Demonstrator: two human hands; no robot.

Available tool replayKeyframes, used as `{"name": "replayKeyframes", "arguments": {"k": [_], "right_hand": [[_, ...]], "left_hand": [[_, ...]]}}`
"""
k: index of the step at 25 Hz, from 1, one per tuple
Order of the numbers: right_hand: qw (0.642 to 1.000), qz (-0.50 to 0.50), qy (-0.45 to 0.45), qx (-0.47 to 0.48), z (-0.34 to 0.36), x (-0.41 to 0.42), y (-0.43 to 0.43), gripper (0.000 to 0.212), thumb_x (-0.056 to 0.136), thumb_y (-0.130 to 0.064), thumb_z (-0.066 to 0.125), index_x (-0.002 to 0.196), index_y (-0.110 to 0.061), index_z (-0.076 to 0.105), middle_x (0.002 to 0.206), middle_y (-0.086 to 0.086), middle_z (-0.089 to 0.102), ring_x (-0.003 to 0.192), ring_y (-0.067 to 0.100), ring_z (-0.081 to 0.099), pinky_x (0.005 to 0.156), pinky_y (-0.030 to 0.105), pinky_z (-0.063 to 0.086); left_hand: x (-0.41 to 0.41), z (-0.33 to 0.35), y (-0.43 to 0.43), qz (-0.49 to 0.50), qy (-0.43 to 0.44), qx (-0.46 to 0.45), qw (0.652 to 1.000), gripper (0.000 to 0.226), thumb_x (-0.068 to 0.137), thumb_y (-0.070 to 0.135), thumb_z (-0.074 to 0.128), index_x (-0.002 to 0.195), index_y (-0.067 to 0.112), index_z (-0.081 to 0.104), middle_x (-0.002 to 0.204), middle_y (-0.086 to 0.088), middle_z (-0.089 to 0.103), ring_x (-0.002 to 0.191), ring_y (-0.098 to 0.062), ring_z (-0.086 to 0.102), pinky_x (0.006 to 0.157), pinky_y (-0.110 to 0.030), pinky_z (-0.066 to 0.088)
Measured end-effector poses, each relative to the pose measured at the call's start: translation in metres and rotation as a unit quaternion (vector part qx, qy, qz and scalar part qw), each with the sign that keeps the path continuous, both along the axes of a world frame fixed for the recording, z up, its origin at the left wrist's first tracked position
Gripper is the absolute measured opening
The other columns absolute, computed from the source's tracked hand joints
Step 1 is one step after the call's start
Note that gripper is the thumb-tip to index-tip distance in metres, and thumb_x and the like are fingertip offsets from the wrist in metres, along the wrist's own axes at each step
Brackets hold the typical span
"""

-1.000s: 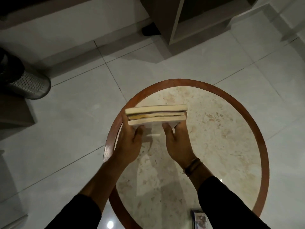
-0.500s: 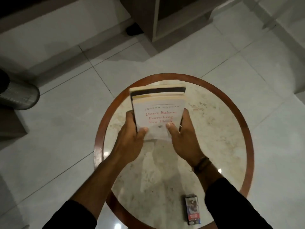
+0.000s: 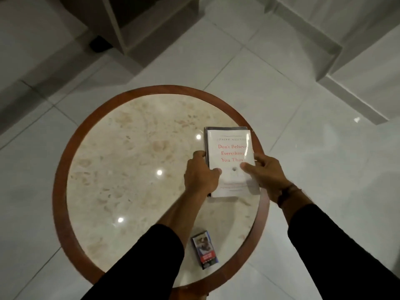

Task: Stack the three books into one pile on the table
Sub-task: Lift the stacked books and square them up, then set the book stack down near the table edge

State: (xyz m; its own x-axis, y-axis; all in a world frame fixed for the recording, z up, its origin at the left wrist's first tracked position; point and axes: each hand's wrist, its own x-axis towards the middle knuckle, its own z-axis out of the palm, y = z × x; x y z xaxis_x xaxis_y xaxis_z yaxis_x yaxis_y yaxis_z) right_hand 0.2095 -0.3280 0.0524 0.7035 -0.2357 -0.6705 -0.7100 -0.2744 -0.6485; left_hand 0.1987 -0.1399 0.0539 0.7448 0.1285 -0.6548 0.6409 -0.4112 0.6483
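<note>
Looking down through the head camera, we see the pile of books (image 3: 230, 161) now lying flat near the right rim of the round marble worktop (image 3: 129, 161), where a second ago we held it up on edge above the middle and then tipped it cover-up. Our left hand (image 3: 200, 176) grips the pile's left edge, thumb on the cover; our right hand (image 3: 263, 172) grips the right edge likewise. We judge the stack made and set down, with only letting go left. Darker covers peek out beneath the white top book along the far and left edges, so the pile is not quite square. Red lettering reads "Don't Believe Everything You Thin…", cut by glare, under a grey "Joseph N…". A small printed box (image 3: 205, 249) near us has writing too blurred to read.
</note>
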Motion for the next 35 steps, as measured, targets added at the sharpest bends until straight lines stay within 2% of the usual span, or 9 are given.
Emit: {"name": "replayKeyframes", "arguments": {"k": [4, 8, 11, 14, 17, 20, 24, 29, 35], "right_hand": [[0.999, 0.004, -0.004, -0.049, -0.019, 0.004, -0.009, 0.038, 0.089, -0.019, 0.087, 0.125, -0.010, 0.080, 0.127, 0.007, 0.082, 0.108, 0.032, 0.081, 0.097, 0.050, 0.067], [0.984, -0.028, -0.004, -0.175, -0.028, -0.001, -0.012, 0.041, 0.071, -0.046, 0.096, 0.098, -0.021, 0.078, 0.111, -0.004, 0.081, 0.100, 0.023, 0.076, 0.091, 0.040, 0.063], [0.971, -0.046, -0.092, -0.215, -0.022, -0.027, -0.008, 0.049, 0.078, -0.059, 0.086, 0.104, -0.023, 0.065, 0.108, -0.004, 0.072, 0.097, 0.022, 0.072, 0.074, 0.028, 0.056], [0.936, -0.036, -0.245, -0.251, -0.013, -0.081, 0.000, 0.037, 0.094, -0.054, 0.070, 0.115, -0.024, 0.062, 0.110, -0.005, 0.066, 0.097, 0.017, 0.068, 0.079, 0.027, 0.059], [0.946, 0.047, -0.237, -0.216, -0.006, -0.160, 0.025, 0.026, 0.098, -0.057, 0.062, 0.118, -0.043, 0.056, 0.106, -0.022, 0.062, 0.089, -0.004, 0.067, 0.072, 0.006, 0.052], [0.950, 0.142, -0.178, -0.211, -0.019, -0.223, 0.058, 0.027, 0.098, -0.051, 0.066, 0.122, -0.046, 0.057, 0.112, -0.026, 0.059, 0.092, 0.000, 0.069, 0.072, 0.016, 0.062], [0.944, 0.203, -0.154, -0.211, -0.039, -0.256, 0.098, 0.036, 0.094, -0.052, 0.068, 0.127, -0.043, 0.059, 0.115, -0.026, 0.052, 0.099, 0.004, 0.061, 0.077, 0.008, 0.049], [0.944, 0.212, -0.113, -0.226, -0.042, -0.256, 0.098, 0.056, 0.083, -0.044, 0.082, 0.131, -0.043, 0.054, 0.117, -0.022, 0.055, 0.106, 0.016, 0.068, 0.083, 0.030, 0.063], [0.926, 0.245, -0.193, -0.214, -0.039, -0.178, 0.200, 0.052, 0.086, -0.054, 0.070, 0.134, -0.035, 0.065, 0.114, -0.014, 0.069, 0.096, 0.001, 0.059, 0.082, 0.014, 0.049]], "left_hand": [[0.000, -0.012, -0.013, -0.011, -0.009, 0.063, 0.998, 0.063, 0.092, 0.025, 0.080, 0.148, 0.017, 0.052, 0.147, -0.010, 0.064, 0.127, -0.032, 0.068, 0.095, -0.040, 0.054], [-0.005, -0.016, -0.017, -0.024, -0.046, 0.097, 0.994, 0.059, 0.093, 0.030, 0.079, 0.146, 0.017, 0.055, 0.146, -0.009, 0.059, 0.124, -0.031, 0.068, 0.088, -0.035, 0.047], [-0.026, -0.014, -0.003, -0.041, -0.106, 0.099, 0.989, 0.064, 0.098, 0.036, 0.074, 0.155, 0.019, 0.049, 0.155, -0.007, 0.054, 0.136, -0.028, 0.062, 0.105, -0.040, 0.053], [-0.082, -0.017, 0.041, -0.082, -0.181, 0.169, 0.965, 0.061, 0.108, 0.046, 0.056, 0.161, 0.019, 0.044, 0.166, -0.006, 0.050, 0.151, -0.026, 0.050, 0.118, -0.049, 0.050], [-0.150, -0.033, 0.106, -0.124, -0.211, 0.298, 0.923, 0.065, 0.112, 0.049, 0.038, 0.163, 0.009, 0.042, 0.171, -0.018, 0.046, 0.161, -0.036, 0.040, 0.127, -0.060, 0.040], [-0.194, -0.050, 0.172, -0.144, -0.181, 0.371, 0.899, 0.073, 0.110, 0.050, 0.030, 0.167, 0.005, 0.032, 0.176, -0.023, 0.034, 0.165, -0.042, 0.029, 0.131, -0.065, 0.029], [-0.217, -0.076, 0.240, -0.138, -0.157, 0.395, 0.894, 0.074, 0.109, 0.044, 0.029, 0.169, 0.001, 0.024, 0.179, -0.025, 0.026, 0.166, -0.044, 0.025, 0.133, -0.067, 0.021], [-0.214, -0.091, 0.236, -0.148, -0.194, 0.393, 0.887, 0.071, 0.110, 0.039, 0.029, 0.171, 0.004, 0.020, 0.181, -0.020, 0.021, 0.169, -0.038, 0.020, 0.136, -0.063, 0.017], [-0.219, -0.104, 0.249, -0.133, -0.193, 0.399, 0.886, 0.071, 0.111, 0.044, 0.024, 0.173, 0.010, 0.016, 0.184, -0.013, 0.018, 0.171, -0.029, 0.014, 0.138, -0.058, 0.017]]}}
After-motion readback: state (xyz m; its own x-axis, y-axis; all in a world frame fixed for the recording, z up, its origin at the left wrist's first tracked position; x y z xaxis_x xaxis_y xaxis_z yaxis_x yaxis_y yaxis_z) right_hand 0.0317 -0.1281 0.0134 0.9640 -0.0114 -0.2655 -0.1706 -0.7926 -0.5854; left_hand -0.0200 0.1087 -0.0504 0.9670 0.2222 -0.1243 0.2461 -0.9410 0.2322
